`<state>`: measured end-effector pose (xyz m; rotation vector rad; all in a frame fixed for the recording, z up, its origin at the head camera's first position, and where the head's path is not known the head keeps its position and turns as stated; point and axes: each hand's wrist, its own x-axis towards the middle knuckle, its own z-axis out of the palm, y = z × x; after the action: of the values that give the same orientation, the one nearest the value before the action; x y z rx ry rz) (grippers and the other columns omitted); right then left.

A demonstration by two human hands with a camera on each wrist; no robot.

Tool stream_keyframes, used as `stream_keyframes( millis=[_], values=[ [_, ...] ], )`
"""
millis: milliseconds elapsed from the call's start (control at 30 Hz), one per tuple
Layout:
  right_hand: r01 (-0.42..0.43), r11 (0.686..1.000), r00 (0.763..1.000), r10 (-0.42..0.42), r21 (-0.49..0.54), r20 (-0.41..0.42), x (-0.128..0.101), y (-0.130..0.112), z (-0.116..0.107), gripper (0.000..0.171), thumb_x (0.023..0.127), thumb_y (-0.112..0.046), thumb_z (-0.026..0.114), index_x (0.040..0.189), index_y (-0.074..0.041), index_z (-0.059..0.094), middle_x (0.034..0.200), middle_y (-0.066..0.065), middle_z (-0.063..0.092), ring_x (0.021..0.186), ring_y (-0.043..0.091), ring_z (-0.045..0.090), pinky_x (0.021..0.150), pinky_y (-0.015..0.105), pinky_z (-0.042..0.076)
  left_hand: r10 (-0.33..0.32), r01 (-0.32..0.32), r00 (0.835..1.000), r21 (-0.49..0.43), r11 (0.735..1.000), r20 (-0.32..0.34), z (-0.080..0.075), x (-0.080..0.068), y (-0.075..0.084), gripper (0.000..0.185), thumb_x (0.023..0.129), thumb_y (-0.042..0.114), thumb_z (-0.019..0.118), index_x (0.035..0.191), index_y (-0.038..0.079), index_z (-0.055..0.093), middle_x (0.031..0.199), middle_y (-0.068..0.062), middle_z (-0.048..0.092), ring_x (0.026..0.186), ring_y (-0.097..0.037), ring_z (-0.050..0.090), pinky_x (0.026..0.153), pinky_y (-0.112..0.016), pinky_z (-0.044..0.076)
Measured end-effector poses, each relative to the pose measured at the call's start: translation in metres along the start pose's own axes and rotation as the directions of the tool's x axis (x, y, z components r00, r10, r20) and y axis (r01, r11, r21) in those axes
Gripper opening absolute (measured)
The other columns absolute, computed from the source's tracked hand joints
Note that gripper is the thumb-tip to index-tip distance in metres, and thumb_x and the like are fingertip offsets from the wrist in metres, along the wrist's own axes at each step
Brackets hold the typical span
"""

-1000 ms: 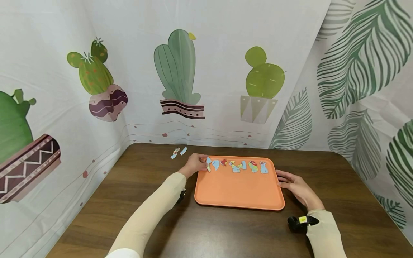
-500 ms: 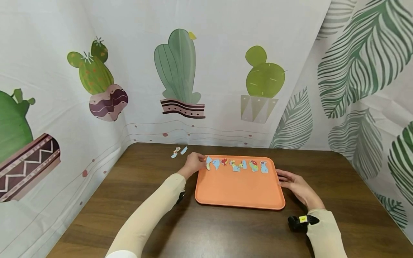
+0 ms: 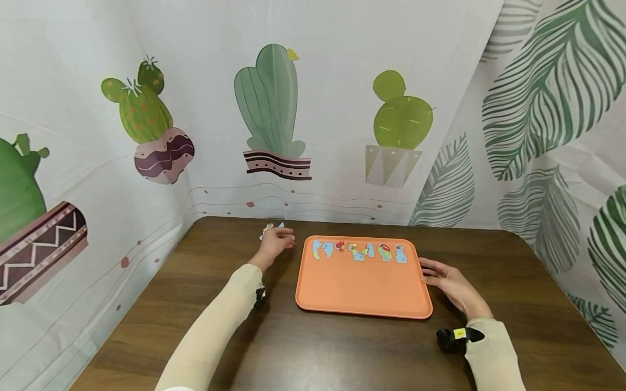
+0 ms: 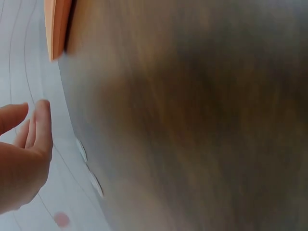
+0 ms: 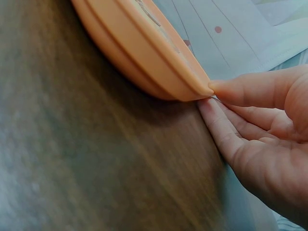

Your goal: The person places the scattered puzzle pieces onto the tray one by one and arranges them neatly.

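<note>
My left hand (image 3: 274, 244) hovers over the table left of the orange tray (image 3: 362, 290), its fingers extended. In the left wrist view, thumb and fingers stand apart with nothing between them. Beyond that hand lie loose picture puzzle pieces (image 3: 267, 228), partly hidden by it in the head view; their thin edges (image 4: 95, 184) show in the left wrist view. Along the tray's far side runs a row of several irregular puzzle pieces, from a blue-and-yellow piece (image 3: 316, 250) to a light-blue piece (image 3: 400, 254). My right hand (image 5: 264, 122) pinches the tray's right rim (image 5: 197, 89) between thumb and fingers.
The dark wooden table (image 3: 313, 353) reaches back to a white cloth (image 3: 337, 108) printed with cacti and leaves. A black wrist camera (image 3: 452, 339) is strapped to the right forearm, and another (image 3: 260, 297) to the left.
My left hand has let go of the blue-and-yellow puzzle piece at the tray's far left corner and moved left toward the loose pieces. The right hand has stayed at the tray's rim.
</note>
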<state>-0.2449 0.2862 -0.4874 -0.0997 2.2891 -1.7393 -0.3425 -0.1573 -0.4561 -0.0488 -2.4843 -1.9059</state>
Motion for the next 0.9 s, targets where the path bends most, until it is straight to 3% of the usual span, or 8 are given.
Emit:
stream_keyframes(
  millis=[67,133,267,367,467,633,767,900],
  values=[
    [-0.002,1.000,1.000,0.002,0.003,-0.001,0.000,0.000,0.000,0.064,0.097,-0.013,0.058,0.150,0.002,0.025,0.148,0.029,0.032,0.134,0.042,0.033,0.099,0.031,0.048,-0.005,0.005,0.998,-0.004,1.000,-0.068,-0.009,0.006,-0.004,0.029,0.089,-0.010,0.060,0.118,-0.016,0.059,0.101,-0.030,0.065,0.080,-0.022,0.068,0.082,-0.039,0.058],
    [-0.001,1.000,1.000,0.001,0.004,0.001,-0.001,0.000,0.000,0.064,0.098,-0.012,0.057,0.150,0.002,0.024,0.148,0.029,0.031,0.135,0.042,0.033,0.099,0.033,0.048,-0.009,0.011,0.991,0.014,1.000,-0.136,-0.017,0.010,-0.007,0.029,0.089,-0.009,0.061,0.117,-0.015,0.061,0.103,-0.030,0.065,0.084,-0.025,0.069,0.083,-0.037,0.058],
    [0.001,1.000,1.000,-0.001,0.006,0.002,-0.002,-0.002,0.000,0.064,0.098,-0.012,0.057,0.151,0.002,0.024,0.148,0.030,0.031,0.135,0.043,0.032,0.100,0.035,0.048,-0.011,0.031,0.966,0.072,0.997,-0.257,-0.036,0.016,-0.012,0.028,0.088,-0.004,0.064,0.115,-0.011,0.064,0.107,-0.027,0.066,0.097,-0.033,0.066,0.079,-0.028,0.056],
    [0.006,1.000,1.000,-0.006,0.010,0.006,-0.003,-0.003,0.000,0.065,0.098,-0.014,0.057,0.151,0.003,0.023,0.148,0.030,0.030,0.135,0.043,0.031,0.099,0.032,0.048,-0.038,0.068,0.946,0.083,0.994,-0.322,-0.048,0.018,-0.014,0.030,0.089,-0.002,0.064,0.117,-0.010,0.063,0.110,-0.026,0.065,0.102,-0.036,0.062,0.080,-0.030,0.054],
    [0.007,1.000,1.000,-0.008,0.015,0.009,-0.002,-0.004,0.000,0.065,0.098,-0.014,0.058,0.151,0.003,0.023,0.148,0.030,0.030,0.136,0.043,0.031,0.098,0.031,0.048,-0.085,0.112,0.935,0.061,0.992,-0.344,-0.056,0.021,-0.019,0.032,0.090,-0.002,0.063,0.121,-0.009,0.061,0.112,-0.026,0.064,0.106,-0.037,0.060,0.085,-0.037,0.053],
    [0.007,1.000,1.000,-0.007,0.019,0.015,-0.002,-0.003,0.000,0.065,0.098,-0.013,0.057,0.151,0.002,0.023,0.149,0.030,0.030,0.136,0.043,0.031,0.097,0.030,0.049,-0.132,0.165,0.933,0.073,0.984,-0.335,-0.061,0.026,-0.026,0.036,0.088,-0.001,0.063,0.123,-0.009,0.059,0.116,-0.026,0.063,0.108,-0.037,0.058,0.090,-0.040,0.052],
    [0.007,1.000,1.000,-0.007,0.019,0.017,-0.001,-0.003,0.000,0.065,0.098,-0.013,0.057,0.151,0.002,0.024,0.148,0.030,0.030,0.135,0.043,0.031,0.098,0.031,0.049,-0.129,0.188,0.933,0.149,0.971,-0.336,-0.059,0.026,-0.026,0.036,0.087,-0.002,0.063,0.122,-0.009,0.060,0.114,-0.026,0.063,0.107,-0.037,0.058,0.089,-0.041,0.052],
    [0.009,1.000,1.000,-0.009,0.018,0.012,-0.002,-0.003,0.000,0.064,0.098,-0.013,0.058,0.150,0.003,0.024,0.148,0.030,0.031,0.135,0.043,0.032,0.097,0.029,0.048,-0.085,0.186,0.940,0.289,0.939,-0.331,-0.058,0.027,-0.027,0.031,0.086,0.001,0.065,0.116,-0.010,0.063,0.109,-0.025,0.066,0.104,-0.038,0.059,0.089,-0.043,0.051]
  ],
)
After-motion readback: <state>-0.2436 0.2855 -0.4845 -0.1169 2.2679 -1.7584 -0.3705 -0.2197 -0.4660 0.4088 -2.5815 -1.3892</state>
